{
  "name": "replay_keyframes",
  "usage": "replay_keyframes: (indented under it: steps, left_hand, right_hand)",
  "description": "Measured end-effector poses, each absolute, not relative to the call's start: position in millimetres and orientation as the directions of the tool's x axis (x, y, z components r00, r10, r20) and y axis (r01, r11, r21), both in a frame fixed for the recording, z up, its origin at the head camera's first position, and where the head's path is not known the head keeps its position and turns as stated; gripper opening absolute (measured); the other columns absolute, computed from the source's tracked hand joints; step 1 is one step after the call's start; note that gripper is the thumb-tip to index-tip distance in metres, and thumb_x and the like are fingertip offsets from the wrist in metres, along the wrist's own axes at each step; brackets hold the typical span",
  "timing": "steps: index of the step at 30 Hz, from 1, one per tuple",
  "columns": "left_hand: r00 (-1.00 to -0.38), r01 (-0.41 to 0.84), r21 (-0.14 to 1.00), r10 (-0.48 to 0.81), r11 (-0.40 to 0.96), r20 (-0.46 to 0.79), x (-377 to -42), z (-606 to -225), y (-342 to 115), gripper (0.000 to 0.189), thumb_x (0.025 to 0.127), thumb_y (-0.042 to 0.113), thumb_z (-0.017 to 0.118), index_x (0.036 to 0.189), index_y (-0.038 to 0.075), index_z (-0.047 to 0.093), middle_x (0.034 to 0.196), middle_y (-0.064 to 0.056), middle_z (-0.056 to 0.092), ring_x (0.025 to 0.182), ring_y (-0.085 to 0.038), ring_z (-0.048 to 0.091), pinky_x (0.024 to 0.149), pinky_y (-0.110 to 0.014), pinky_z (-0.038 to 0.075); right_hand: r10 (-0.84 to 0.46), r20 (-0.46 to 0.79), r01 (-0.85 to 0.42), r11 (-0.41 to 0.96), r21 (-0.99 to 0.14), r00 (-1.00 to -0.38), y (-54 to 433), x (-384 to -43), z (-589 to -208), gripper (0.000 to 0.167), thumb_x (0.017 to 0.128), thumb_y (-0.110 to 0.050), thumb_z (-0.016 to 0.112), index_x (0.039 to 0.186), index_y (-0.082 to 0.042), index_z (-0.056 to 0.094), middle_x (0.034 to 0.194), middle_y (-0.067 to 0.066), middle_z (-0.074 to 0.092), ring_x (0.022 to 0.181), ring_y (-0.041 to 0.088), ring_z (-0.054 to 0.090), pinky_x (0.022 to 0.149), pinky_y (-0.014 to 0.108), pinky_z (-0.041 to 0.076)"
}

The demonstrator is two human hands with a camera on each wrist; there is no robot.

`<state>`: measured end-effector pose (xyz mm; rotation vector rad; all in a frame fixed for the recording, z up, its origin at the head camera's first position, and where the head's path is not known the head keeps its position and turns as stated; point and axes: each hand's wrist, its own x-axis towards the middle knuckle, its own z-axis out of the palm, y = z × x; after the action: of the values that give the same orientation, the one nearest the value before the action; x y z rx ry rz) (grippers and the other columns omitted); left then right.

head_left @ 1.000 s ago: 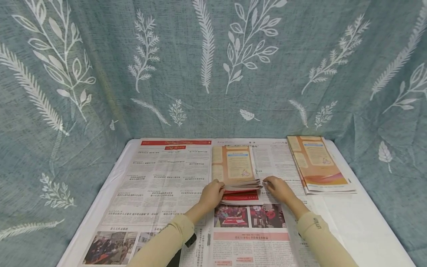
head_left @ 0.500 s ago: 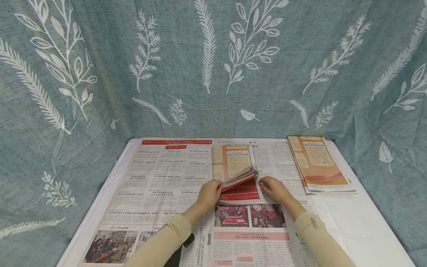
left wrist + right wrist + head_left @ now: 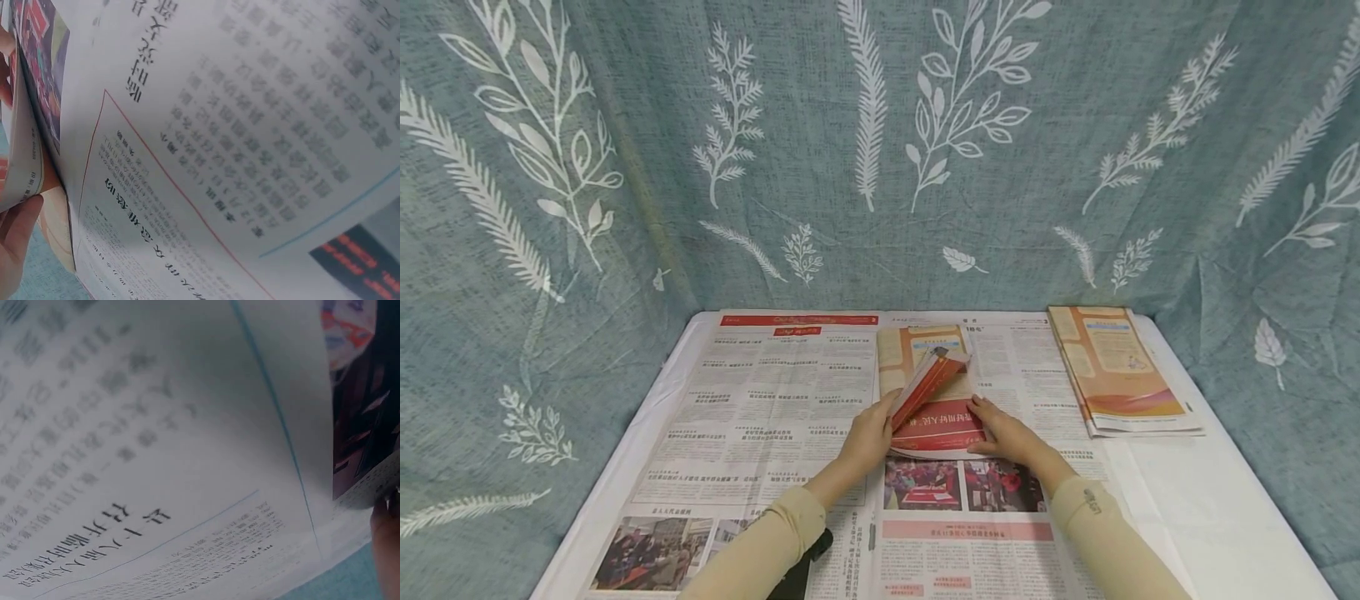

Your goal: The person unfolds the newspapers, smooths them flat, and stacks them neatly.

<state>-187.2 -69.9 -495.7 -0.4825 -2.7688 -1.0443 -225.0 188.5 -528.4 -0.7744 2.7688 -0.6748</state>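
Note:
A folded newspaper (image 3: 936,429) with a red banner lies in front of me at mid-table. Its upper layers rise as a narrow slanted flap (image 3: 928,383), and orange printed paper shows behind them. My left hand (image 3: 867,433) grips the flap at the newspaper's left edge; in the left wrist view, the thumb (image 3: 22,228) lies against the folded sheets. At the right edge, my right hand (image 3: 1015,435) touches the newspaper with thumb and fingers spread apart. Only a small part of that hand (image 3: 386,540) shows in the right wrist view.
Spread newspaper sheets (image 3: 760,417) cover much of the white-clothed table (image 3: 1195,508). Another folded orange newspaper (image 3: 1116,367) lies at the back right. A black object (image 3: 797,575) sits partly under my left forearm. A blue-green leaf-patterned curtain (image 3: 820,150) surrounds the back and sides.
The raised sheets have swung up and leftward into a steeper slant, uncovering more of the red banner. My right hand has moved slightly toward me and spread onto the newspaper's right edge.

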Motion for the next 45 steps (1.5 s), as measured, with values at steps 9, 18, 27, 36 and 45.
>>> replay_keyframes:
  steps: [9,18,27,36,45]
  left_hand:
    - [-0.907,0.393,0.617,0.178,0.682,0.381,-192.9,-496.2,-71.4,0.083,0.084,-0.016,0.05,0.151,0.017,0.014,0.138,-0.021,0.045,0.049,-0.011,0.043,0.047,-0.019,0.037]
    - [-0.758,0.444,0.389,0.107,0.807,0.643,-193.9,-502.5,-74.3,0.114,0.071,-0.019,0.06,0.151,0.031,-0.004,0.155,-0.022,-0.013,0.142,-0.047,0.009,0.103,-0.061,0.033]
    - [-0.66,0.493,0.06,0.328,0.868,0.676,-196.5,-505.1,-92.7,0.136,0.057,-0.019,0.073,0.149,0.038,-0.01,0.153,-0.001,-0.033,0.142,-0.029,-0.027,0.102,-0.078,0.009]
    - [-0.717,0.644,-0.09,0.641,0.76,0.274,-192.7,-505.6,-104.5,0.074,0.082,0.0,0.066,0.145,0.027,0.037,0.159,-0.012,0.005,0.141,-0.045,0.02,0.106,-0.07,0.022]
    - [-0.829,0.551,0.139,0.558,0.823,-0.019,-193.7,-511.2,-120.2,0.073,0.083,0.038,0.067,0.147,0.028,0.033,0.158,-0.013,0.015,0.142,-0.048,0.01,0.104,-0.075,0.013]
  right_hand:
    - [-0.524,0.016,-0.498,0.799,-0.338,-0.852,187.1,-222.3,-528.3,0.079,0.079,-0.036,0.073,0.131,0.016,0.043,0.139,0.036,0.037,0.13,0.05,0.036,0.103,0.056,0.037]
    - [-0.487,0.025,-0.45,0.786,-0.423,-0.873,190.8,-221.4,-532.1,0.082,0.079,-0.03,0.073,0.137,0.014,0.035,0.145,0.035,0.028,0.134,0.05,0.029,0.109,0.057,0.029]
    - [-0.51,-0.073,-0.4,0.749,-0.528,-0.857,193.1,-220.2,-533.3,0.084,0.085,-0.029,0.067,0.141,0.016,0.023,0.149,0.034,0.018,0.138,0.05,0.019,0.113,0.057,0.02]
    - [-0.499,-0.115,-0.378,0.77,-0.514,-0.859,194.3,-220.8,-530.4,0.083,0.088,-0.03,0.065,0.14,0.018,0.021,0.149,0.036,0.018,0.137,0.05,0.02,0.113,0.057,0.02]
    - [-0.494,-0.121,-0.376,0.778,-0.504,-0.861,196.7,-219.1,-528.1,0.083,0.088,-0.031,0.065,0.141,0.017,0.022,0.149,0.035,0.018,0.137,0.05,0.021,0.114,0.057,0.019]
